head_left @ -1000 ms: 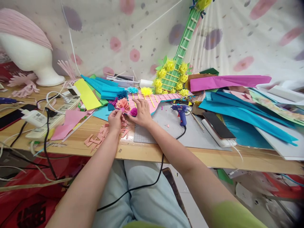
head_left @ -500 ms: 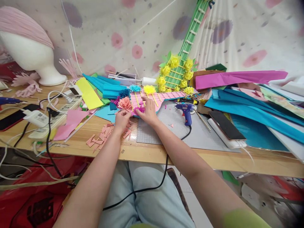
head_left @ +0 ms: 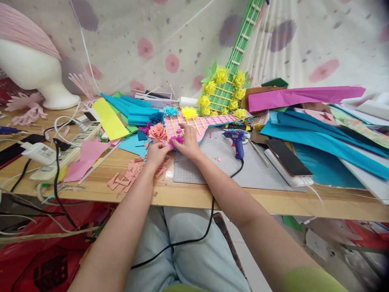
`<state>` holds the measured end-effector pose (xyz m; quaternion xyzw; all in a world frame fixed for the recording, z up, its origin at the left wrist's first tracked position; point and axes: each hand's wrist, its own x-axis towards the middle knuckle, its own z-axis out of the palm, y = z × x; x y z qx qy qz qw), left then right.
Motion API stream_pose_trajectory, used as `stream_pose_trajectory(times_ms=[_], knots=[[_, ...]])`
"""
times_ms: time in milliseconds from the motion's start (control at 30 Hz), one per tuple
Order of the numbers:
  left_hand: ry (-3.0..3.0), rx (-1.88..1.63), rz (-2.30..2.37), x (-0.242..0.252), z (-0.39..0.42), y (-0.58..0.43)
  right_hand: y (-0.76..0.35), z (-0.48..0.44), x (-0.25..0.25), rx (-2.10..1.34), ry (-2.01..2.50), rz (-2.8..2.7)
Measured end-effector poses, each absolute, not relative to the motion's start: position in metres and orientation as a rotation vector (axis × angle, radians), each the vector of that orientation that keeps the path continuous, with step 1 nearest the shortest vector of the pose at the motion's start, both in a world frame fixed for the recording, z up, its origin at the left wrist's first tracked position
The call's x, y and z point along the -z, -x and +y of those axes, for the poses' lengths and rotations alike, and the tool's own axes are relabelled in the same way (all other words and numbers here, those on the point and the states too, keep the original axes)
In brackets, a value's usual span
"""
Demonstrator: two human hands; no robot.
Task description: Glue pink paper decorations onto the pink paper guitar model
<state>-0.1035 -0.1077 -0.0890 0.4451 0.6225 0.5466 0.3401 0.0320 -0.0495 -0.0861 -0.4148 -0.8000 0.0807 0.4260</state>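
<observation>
A pink paper guitar (head_left: 199,126) with yellow strips and strings lies in front of me, edged with paper flowers. My left hand (head_left: 157,154) is closed in a pinch at its lower left edge, just below a coral paper flower (head_left: 158,131). What those fingertips grip is hidden. My right hand (head_left: 190,142) rests on the guitar body with fingers apart, its thumb against a magenta paper flower (head_left: 176,140). Yellow (head_left: 189,112), light blue and dark blue flowers line the far edge.
A blue glue gun (head_left: 237,140) lies on a grey cutting mat (head_left: 200,170), its cord hanging over the table edge. Coral paper scraps (head_left: 129,176) lie beside my left wrist. A green paper guitar (head_left: 223,93) leans at the back. A phone (head_left: 288,158) and blue paper sheets are at the right.
The view has shifted slightly, so the table's things appear a little further left. Both hands stay at the pink guitar, with the left fingers slightly further right along its edge.
</observation>
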Motion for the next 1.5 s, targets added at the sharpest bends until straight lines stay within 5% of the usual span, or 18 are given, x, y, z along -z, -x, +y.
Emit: stream_pose_trajectory(times_ms=[1500], knots=[[-0.945, -1.456, 1.405, 0.076, -0.119, 0.098, -0.045, -0.052, 0.073, -0.364, 0.971, -1.703]])
